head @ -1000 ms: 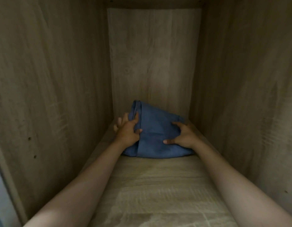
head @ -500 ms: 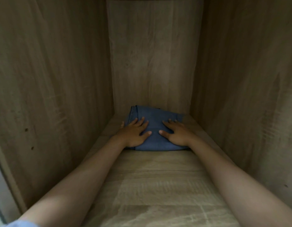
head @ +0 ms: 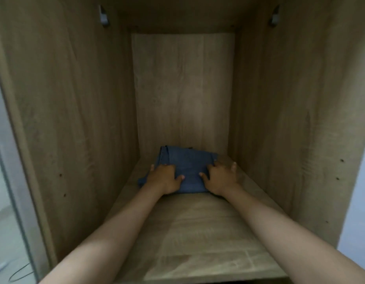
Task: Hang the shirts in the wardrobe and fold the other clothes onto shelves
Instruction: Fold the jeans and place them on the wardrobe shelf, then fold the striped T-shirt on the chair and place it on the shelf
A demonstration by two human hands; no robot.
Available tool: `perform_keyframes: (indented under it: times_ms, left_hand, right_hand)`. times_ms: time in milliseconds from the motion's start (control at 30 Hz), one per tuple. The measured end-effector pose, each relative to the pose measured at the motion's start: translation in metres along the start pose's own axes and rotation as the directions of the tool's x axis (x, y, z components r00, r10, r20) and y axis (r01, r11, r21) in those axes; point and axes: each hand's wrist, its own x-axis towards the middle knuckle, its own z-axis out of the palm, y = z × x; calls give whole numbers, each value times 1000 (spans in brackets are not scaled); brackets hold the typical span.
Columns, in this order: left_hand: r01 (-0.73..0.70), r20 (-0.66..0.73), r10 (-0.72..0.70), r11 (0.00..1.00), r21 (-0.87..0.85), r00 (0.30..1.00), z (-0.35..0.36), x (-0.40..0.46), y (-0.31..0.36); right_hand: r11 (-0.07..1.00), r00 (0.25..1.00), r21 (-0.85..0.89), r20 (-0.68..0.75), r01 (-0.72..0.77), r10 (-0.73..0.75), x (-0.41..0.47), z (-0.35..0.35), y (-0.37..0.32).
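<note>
- Your left hand (head: pixel 164 178) and right hand (head: pixel 220 177) cover the near edge of the folded jeans (head: pixel 187 167), so you cannot see whether that edge lies flat on the shelf (head: pixel 198 232).
- Your forearms are cut off by the bottom edge.
- The two small fittings (head: pixel 103 17) up top are too blurred to identify.

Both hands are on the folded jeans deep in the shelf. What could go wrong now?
1. A corner of the jeans sticks out past the left hand; pulling back may drag the fold open.
2. The right hand lies partly off the jeans, near the side wall, so an uneven push might skew the pile.
</note>
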Motion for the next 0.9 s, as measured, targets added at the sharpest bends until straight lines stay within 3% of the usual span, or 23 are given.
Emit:
perform_keyframes:
  times_ms: [133, 300, 467, 567, 767, 900]
  left_hand:
    - [1, 138, 2, 1000, -17, 990, -22, -48, 10]
    - [-129, 82, 153, 962, -240, 985, -36, -150, 17]
    - [-308, 14, 326, 907, -286, 945, -31, -256, 17]
    - [-379, 52, 430, 842, -385, 901, -11, -314, 28]
    - [-408, 264, 632, 710, -574, 729, 37, -437, 84]
    - [-455, 394, 754, 641, -618, 526, 62, -523, 125]
  right_hand:
    - [995, 998, 78, -8, -60, 61, -43, -10, -10]
    - [923, 977, 342, -57, -175, 206, -144, -31, -43]
    - [907, 954, 338, -72, -252, 292, -283, -52, -73]
    - [889, 922, 322, -101, -325, 373, -372, -67, -75]
    - [702, 708, 395, -159, -593, 688, -560, -65, -77]
    - [534, 524, 396, -144, -747, 840, -687, -50, -87]
